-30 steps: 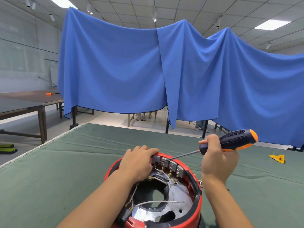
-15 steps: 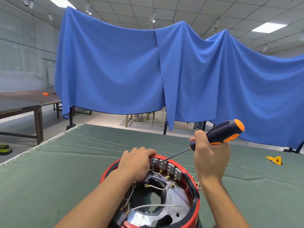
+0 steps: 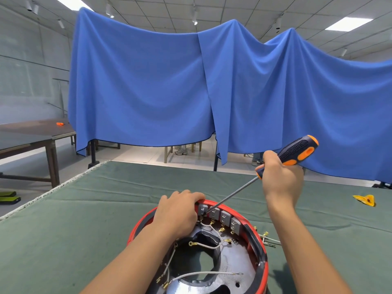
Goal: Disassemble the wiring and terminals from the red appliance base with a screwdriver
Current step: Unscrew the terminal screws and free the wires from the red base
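The red appliance base (image 3: 262,257) lies open side up at the near edge of the green table. Grey terminal blocks (image 3: 224,218) line its far inner wall, and white wires (image 3: 209,247) with brass lugs trail across the metal plate inside. My left hand (image 3: 178,213) grips the far left rim beside the blocks. My right hand (image 3: 280,179) holds a black and orange screwdriver (image 3: 297,152) raised to the right; its shaft slants down left, with the tip at the leftmost terminal block.
Loose wires with brass lugs (image 3: 268,239) lie on the green cloth (image 3: 84,230) just right of the base. A yellow scrap (image 3: 366,200) sits at the far right. A blue drape (image 3: 191,85) hangs behind the table, and a dark side table (image 3: 31,132) stands at left.
The right hand and screwdriver handle have shifted slightly up and right in view while the tip stays at the terminal blocks. My left hand keeps its grip on the rim.
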The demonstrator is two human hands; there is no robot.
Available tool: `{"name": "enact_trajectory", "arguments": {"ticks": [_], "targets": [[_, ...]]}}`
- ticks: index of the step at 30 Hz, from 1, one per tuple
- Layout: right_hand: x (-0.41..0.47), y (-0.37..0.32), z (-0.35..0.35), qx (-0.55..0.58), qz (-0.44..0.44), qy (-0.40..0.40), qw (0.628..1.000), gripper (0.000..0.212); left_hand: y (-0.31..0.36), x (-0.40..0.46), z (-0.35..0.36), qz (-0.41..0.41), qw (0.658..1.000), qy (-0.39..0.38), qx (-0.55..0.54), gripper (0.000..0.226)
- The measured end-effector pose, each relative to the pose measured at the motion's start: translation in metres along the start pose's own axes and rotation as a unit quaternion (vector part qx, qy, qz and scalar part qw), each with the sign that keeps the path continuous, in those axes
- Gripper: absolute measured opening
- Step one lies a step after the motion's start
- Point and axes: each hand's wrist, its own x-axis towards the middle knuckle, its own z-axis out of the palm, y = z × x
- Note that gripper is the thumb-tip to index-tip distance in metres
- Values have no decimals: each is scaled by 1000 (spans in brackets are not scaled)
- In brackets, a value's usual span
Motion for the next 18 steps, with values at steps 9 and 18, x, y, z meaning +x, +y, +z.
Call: {"name": "enact_trajectory", "arguments": {"ticks": [9, 18], "targets": [[10, 0, 4, -28, 32, -15, 999, 29, 1, -1, 0, -1, 1000, 7, -1, 48], [-20, -12, -1, 22, -72, -32, 997, 33, 2, -3, 0, 3, 1000, 11, 9, 49]]}}
